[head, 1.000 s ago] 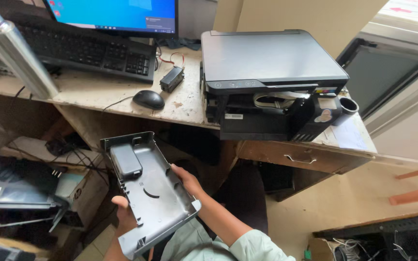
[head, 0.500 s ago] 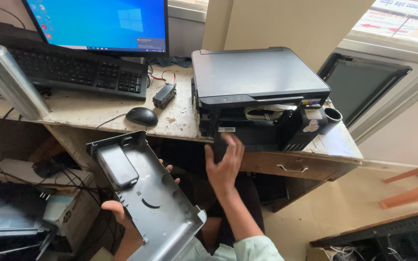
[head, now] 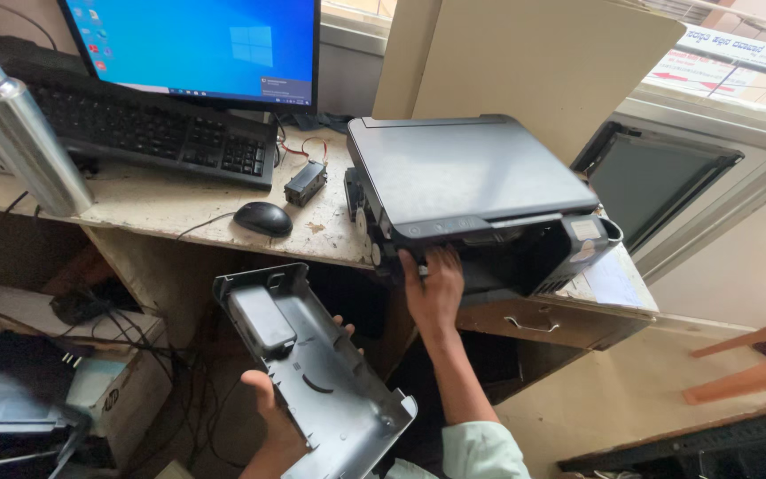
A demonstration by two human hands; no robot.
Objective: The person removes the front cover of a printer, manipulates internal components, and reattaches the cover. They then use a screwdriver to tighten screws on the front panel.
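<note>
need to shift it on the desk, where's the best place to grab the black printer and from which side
Probably the lower front edge of the printer, from the open desk front, where the right hand already touches it. The flat lid gives no purchase, a board stands close behind it, and the left hand is busy holding the grey panel.

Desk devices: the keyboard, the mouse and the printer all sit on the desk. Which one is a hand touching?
The printer: the right hand grips its front edge; keyboard and mouse lie untouched.

It looks like an office: a worn counter carries a lit monitor, keyboard, mouse and a dark printer.
</note>
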